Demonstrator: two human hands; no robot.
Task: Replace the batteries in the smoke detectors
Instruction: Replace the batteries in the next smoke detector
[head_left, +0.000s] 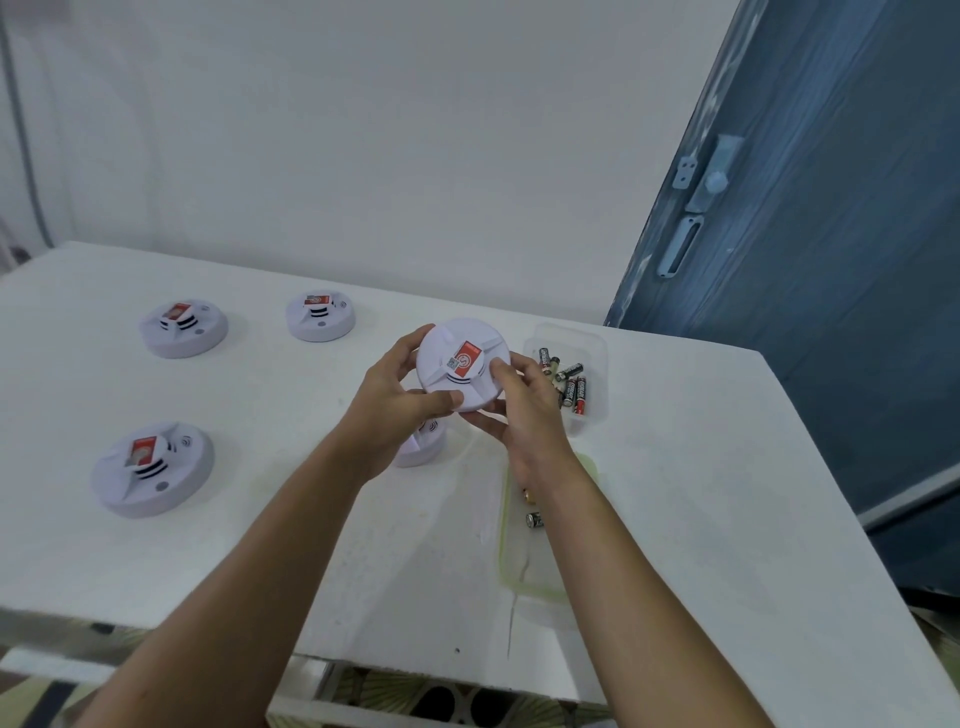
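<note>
The left hand (400, 402) and right hand (522, 415) are gripping a smoke detector (461, 364) by its rim, above the surface (270, 530) (a second detector (427, 446) is lying just beneath); twisting too hard could be risking a drop.

The held smoke detector (485, 340) is white with a red label. Right of it a clear tub (598, 358) holds black-and-red batteries (572, 389); farther right of it the door (831, 270) is streaky blue-grey.
</note>
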